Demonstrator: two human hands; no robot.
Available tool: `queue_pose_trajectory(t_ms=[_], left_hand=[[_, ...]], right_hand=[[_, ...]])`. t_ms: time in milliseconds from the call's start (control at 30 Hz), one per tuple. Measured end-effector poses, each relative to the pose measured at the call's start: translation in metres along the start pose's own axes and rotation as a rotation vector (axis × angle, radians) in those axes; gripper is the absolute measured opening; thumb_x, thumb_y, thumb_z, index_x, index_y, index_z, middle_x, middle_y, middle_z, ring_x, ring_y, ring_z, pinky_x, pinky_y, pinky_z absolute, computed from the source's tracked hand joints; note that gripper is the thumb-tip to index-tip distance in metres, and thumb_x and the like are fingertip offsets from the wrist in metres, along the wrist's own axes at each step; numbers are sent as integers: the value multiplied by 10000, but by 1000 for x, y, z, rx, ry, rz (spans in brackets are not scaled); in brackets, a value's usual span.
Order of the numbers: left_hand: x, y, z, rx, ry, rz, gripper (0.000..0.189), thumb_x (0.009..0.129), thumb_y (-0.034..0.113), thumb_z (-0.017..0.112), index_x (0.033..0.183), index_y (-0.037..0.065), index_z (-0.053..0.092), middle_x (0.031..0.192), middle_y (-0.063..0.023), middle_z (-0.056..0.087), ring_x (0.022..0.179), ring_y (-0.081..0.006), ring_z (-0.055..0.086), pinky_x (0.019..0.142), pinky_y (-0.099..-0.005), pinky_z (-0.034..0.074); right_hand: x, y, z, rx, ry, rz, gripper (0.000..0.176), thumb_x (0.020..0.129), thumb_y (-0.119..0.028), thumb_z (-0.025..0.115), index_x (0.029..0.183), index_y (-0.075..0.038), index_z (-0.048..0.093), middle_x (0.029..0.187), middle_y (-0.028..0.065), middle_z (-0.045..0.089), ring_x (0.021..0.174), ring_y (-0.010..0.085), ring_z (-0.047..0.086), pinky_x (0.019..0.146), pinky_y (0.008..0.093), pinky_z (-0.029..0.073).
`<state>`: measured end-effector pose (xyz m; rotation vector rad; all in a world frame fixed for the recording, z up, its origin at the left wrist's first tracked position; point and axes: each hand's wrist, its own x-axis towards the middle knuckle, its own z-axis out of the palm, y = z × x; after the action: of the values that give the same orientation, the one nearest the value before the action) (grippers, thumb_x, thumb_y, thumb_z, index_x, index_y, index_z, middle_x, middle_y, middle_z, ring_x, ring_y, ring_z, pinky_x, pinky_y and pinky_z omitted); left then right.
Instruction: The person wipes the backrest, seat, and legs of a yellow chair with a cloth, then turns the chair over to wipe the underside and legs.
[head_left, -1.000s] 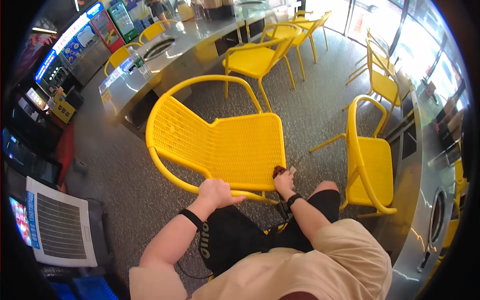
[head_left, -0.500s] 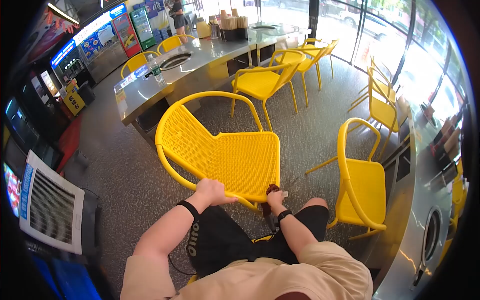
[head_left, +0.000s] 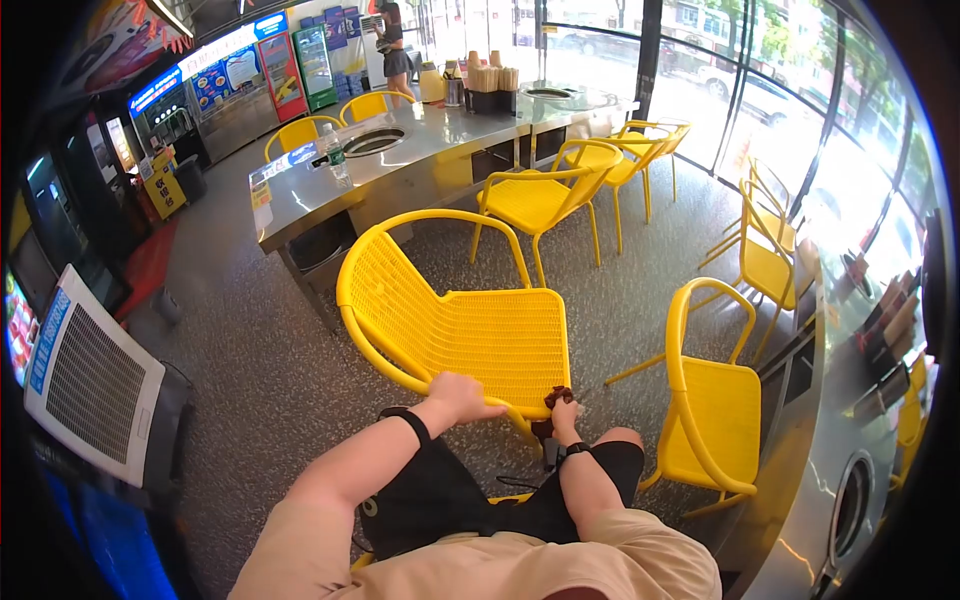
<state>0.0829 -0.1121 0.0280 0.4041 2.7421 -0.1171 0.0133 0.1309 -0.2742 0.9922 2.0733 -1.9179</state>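
Note:
A yellow woven chair (head_left: 495,335) stands right in front of me, its seat toward me and its backrest to the left. My left hand (head_left: 462,398) is wrapped round the chair's near armrest tube, close to the seat's edge. At the near right corner of the seat, my right hand (head_left: 566,415) is closed on a crumpled dark red-brown cloth (head_left: 556,397), which touches the seat's rim. Part of the cloth hangs below that hand. My fingers partly hide the tube and the corner.
Another yellow chair (head_left: 712,410) stands to my right beside a steel counter (head_left: 800,520). Ahead, a long steel table (head_left: 300,205) carries a water bottle (head_left: 333,160) and a chopstick holder (head_left: 490,100). An air cooler (head_left: 95,370) is at left. A person (head_left: 393,50) stands far back.
The view has tilted up a little, so the chair and table sit lower and farther right in it. Both hands keep their places on the chair, and the cloth stays at the corner.

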Motion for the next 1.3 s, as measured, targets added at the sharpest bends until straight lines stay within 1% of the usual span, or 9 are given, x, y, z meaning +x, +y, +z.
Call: queue_pose_trajectory(t_ms=[100, 267, 467, 567, 667, 867, 967, 1167, 1300], left_hand=[[6, 11, -8, -31, 0, 21, 898, 862, 867, 439, 1040, 60, 789, 947, -145, 767, 916, -321, 744, 739, -428, 579], [8, -18, -22, -206, 223, 80, 810, 886, 743, 566, 1291, 49, 671, 1237, -213, 691, 1143, -365, 666, 950, -465, 528], [-21, -152, -33, 87, 539, -134, 704, 863, 717, 603, 1140, 87, 748, 1322, -160, 645, 1336, -386, 514, 1208, -568, 267], [-36, -187, -30, 112, 393, -91, 725, 857, 746, 596, 1148, 100, 751, 1347, -158, 637, 1334, -354, 519, 1229, -602, 203], [-52, -200, -36, 150, 236, 56, 833, 819, 836, 561, 1104, 81, 769, 1256, -149, 691, 1294, -315, 564, 1235, -564, 224], [-36, -198, -24, 296, 309, 137, 888, 698, 895, 600, 843, 39, 784, 880, -121, 736, 1002, -309, 673, 1088, -463, 421], [-35, -200, -18, 351, 366, 141, 977, 719, 955, 500, 882, 36, 790, 889, -130, 751, 952, -290, 690, 1014, -431, 456], [-50, -177, -24, 262, 381, 96, 975, 697, 954, 536, 883, 32, 792, 827, -130, 742, 882, -288, 689, 950, -415, 468], [-62, -165, -3, 182, 473, 76, 952, 670, 954, 564, 865, 53, 800, 780, -108, 726, 820, -278, 668, 896, -404, 465]], right_hand=[[11, 4, -8, 94, -18, -99, 522, 1070, -274, 520, 1493, -1, 381, 1395, 212, 532, 1290, 334, 549, 1037, 451, 469], [8, 7, -18, 50, -85, -183, 486, 1063, -242, 552, 1481, -25, 436, 1425, 187, 540, 1290, 330, 566, 1048, 429, 475], [43, 37, -5, 51, -76, -242, 429, 1069, -187, 532, 1458, -24, 453, 1313, 175, 614, 1225, 321, 605, 1005, 413, 494], [48, 41, 1, 28, -48, -223, 444, 1070, -167, 516, 1478, -23, 415, 1356, 189, 584, 1262, 329, 584, 1015, 427, 494], [26, 21, -2, 6, -36, -184, 480, 1068, -172, 511, 1507, -27, 383, 1408, 207, 547, 1309, 353, 551, 1045, 451, 483], [17, 11, -10, -144, -62, -81, 588, 1060, -232, 511, 1569, -31, 297, 1491, 215, 477, 1376, 380, 495, 1097, 470, 447], [0, -5, -14, -134, -88, -4, 660, 1046, -255, 539, 1587, -28, 236, 1510, 223, 450, 1386, 374, 487, 1096, 472, 444], [0, 0, -13, -157, -74, -82, 760, 1031, -260, 564, 1626, -43, 144, 1529, 273, 410, 1398, 416, 464, 1115, 482, 429], [28, 18, -6, -195, 7, -116, 699, 1029, -243, 565, 1610, -53, 226, 1518, 263, 429, 1376, 409, 490, 1096, 486, 450]])
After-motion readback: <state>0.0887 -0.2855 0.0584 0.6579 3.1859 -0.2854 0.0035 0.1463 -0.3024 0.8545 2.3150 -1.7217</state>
